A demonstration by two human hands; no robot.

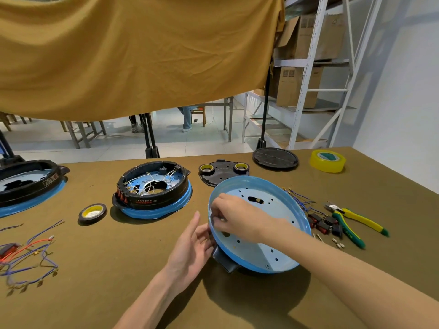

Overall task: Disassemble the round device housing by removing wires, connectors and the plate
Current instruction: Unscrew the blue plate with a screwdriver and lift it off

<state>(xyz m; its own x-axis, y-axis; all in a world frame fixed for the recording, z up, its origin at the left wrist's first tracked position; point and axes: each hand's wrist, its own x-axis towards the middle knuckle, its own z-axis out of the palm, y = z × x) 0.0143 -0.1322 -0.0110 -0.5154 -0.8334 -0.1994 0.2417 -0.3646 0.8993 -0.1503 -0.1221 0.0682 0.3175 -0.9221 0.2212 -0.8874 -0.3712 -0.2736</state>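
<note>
A round blue housing (280, 250) is tilted up on its edge at the table's centre right, its pale perforated inside facing me. My left hand (192, 248) holds its left rim from outside, fingers curled behind the edge. Inside the rim at the left wall, my right hand (235, 214) pinches something small that its fingers hide. A black handle tab (225, 260) sticks out below the rim. Removed blue wires (299, 198) and black-red connectors (323, 223) lie to the right of the housing.
A second housing with wires inside (153, 188) stands at the centre, a third (28, 184) at far left. A loose wire bundle (28, 255), tape rolls (92, 213) (327, 160), yellow-green pliers (351, 219), a black plate (223, 173) and a round black lid (275, 159) lie around.
</note>
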